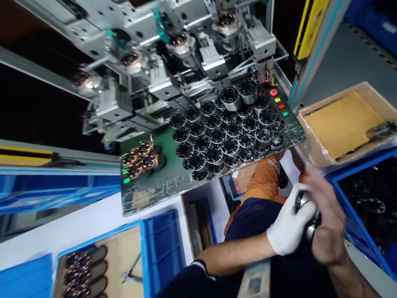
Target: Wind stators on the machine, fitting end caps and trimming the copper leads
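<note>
The gloved fingers of my left hand [289,226] are curled closed around a metal stator core [305,199] at the lower right of the frame, held in front of my body. More metal shows below it between my hands, and I can't tell whether that is the same piece or a second one. My bare right hand [329,218] is beside it, fingers looking fairly straight but smeared by motion; I can't tell how firmly they press, or whether they touch.

I judge the step in hand to be handling or checking the core between both palms. From here, the next move calls for a secure left grip and a clear view of the core's slotted end.

Just above my hands, in the centre, rows of bare stator cores [214,153] stand packed on the green tabletop [169,185], two of them raised on top at the back. Copper-wound stators [142,159] cluster at its left end. Beyond, across the top, is the winding machine [211,61].

At the right, one core [385,129] lies in a cardboard box [347,117], above a blue crate [365,232] of dark parts. At the lower left, more wound stators [77,279] lie near a plier-like tool [133,275].
</note>
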Demonstrator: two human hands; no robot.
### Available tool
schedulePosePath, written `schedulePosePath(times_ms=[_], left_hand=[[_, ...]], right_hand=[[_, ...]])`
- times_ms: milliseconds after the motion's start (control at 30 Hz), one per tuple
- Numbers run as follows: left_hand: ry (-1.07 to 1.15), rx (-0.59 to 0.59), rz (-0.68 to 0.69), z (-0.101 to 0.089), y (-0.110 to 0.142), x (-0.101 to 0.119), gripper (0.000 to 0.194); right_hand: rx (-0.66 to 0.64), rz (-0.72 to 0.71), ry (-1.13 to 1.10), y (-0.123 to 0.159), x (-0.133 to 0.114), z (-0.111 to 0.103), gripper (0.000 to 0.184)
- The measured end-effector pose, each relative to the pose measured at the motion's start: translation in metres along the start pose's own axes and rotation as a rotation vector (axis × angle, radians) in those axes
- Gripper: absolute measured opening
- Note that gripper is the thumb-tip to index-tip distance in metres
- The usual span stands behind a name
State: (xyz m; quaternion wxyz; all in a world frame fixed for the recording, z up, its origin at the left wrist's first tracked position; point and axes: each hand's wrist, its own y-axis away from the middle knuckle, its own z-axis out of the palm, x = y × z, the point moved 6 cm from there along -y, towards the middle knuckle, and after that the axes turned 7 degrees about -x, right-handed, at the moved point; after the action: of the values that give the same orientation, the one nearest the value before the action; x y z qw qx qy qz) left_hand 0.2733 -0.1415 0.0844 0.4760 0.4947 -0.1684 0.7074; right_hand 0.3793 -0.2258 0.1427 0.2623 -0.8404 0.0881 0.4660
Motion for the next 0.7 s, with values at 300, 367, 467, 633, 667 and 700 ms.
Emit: schedulePosePath(times_ms=[300,367,467,633,667,700], left_hand=[[-0.250,-0.036,-0.035,-0.053,0.038,0.068,0.053],[-0.474,0.101,-0.009,-0.083,0.049,0.106,0.060],[-1.017,0.369,0.086,-0.126,0.053,0.171,0.060],[-1.664,0.625,0.175,-0.176,0.008,0.237,0.057],[-1.726,0.632,0.159,-0.184,-0.005,0.241,0.058],[-1.775,0.623,0.140,-0.191,-0.017,0.243,0.059]], right_hand=[[-0.198,-0.111,-0.045,0.018,0.019,0.035,0.077],[-0.234,-0.005,0.004,0.031,0.038,0.023,0.074],[-0.270,0.209,0.084,0.052,0.067,0.007,0.060],[-0.369,0.241,0.187,0.073,0.079,0.008,0.039],[-0.381,0.213,0.196,0.075,0.077,0.013,0.036],[-0.389,0.183,0.200,0.076,0.073,0.019,0.034]])
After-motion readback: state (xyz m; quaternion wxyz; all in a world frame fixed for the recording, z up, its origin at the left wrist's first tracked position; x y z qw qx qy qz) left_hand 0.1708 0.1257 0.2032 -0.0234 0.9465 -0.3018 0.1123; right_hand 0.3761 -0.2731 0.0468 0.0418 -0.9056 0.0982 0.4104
